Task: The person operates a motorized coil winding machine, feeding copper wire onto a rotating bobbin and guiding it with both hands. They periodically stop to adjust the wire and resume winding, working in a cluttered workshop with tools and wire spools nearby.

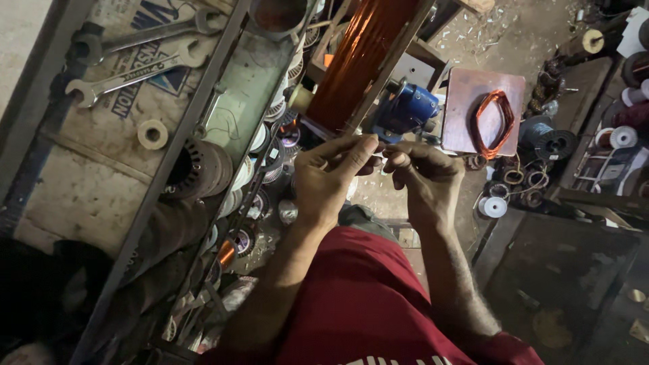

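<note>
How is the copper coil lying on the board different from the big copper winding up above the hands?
The coil is a small loose loop with an open middle, lying flat on the board; the winding is a large packed sheet of wire stretched on a wooden frame. The coil looks orange-red and the winding darker brown. The coil lies beyond the right hand, while the winding is above the left hand. Both are copper-coloured wire.

Thin pale wire strand point(380, 153), short, roughly level, pinched between fingertips of left hand point(332, 177) and right hand point(420, 173), ends hidden
</note>
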